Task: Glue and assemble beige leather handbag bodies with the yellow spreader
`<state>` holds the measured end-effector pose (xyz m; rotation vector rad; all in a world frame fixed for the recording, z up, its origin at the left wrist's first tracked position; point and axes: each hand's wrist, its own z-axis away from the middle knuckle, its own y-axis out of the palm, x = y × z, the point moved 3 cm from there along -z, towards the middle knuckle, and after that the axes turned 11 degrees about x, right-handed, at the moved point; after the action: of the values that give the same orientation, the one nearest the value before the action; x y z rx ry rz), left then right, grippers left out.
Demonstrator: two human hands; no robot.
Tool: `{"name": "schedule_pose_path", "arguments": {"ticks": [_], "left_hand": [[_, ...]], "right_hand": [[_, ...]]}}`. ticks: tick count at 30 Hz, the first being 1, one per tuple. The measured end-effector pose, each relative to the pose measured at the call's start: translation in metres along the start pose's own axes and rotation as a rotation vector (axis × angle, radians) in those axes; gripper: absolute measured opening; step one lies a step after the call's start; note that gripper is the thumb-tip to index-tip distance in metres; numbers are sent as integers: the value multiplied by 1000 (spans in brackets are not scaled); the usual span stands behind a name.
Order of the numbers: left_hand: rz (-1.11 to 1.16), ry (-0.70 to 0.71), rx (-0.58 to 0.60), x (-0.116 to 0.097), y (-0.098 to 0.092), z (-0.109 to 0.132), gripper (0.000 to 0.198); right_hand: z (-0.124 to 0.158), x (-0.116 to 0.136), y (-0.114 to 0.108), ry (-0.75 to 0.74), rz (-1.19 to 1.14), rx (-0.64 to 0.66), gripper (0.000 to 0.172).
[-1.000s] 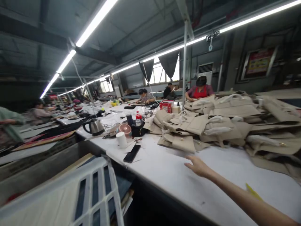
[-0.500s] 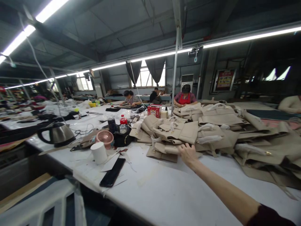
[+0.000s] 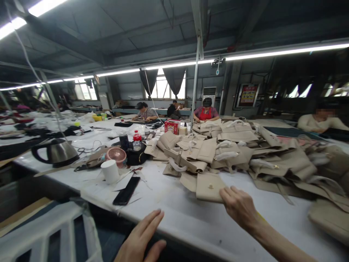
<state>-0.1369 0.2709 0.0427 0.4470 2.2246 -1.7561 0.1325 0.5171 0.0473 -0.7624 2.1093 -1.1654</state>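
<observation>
One beige bag piece, snap up, in R hand; axis unclear.

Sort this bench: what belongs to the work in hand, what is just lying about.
In hand: right hand holding the beige flap piece; pile of beige pieces behind it; left hand, open, nearby.
Lying about: kettle, pink fan, white cup, phone, bottle, red box.

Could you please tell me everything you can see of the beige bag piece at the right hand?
The beige bag piece is a flat, rectangular panel, smooth and leather-like, with a small gold stud near its middle. It lies at the near edge of the beige pile on the white table. The right hand grips its near right corner.
</observation>
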Motion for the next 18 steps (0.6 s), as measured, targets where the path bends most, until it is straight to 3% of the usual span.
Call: {"name": "schedule_pose_path", "arguments": {"ticks": [5,7,10,14,18], "left_hand": [[50,77,107,-45,23,-51,44],[8,129,134,-60,42,-77,50],[-185,225,85,-73,73,-123,67],[-327,121,25,-60,98,-176,34],[-315,-41,-63,-25,82,-207,28]], "right_hand": [[121,36,33,-28,-142,-2,31],[150,46,37,-22,-134,76,38],[171,52,31,1,-96,195,44],[181,45,22,67,-73,252,47],[199,28,24,106,8,299,52]]}}
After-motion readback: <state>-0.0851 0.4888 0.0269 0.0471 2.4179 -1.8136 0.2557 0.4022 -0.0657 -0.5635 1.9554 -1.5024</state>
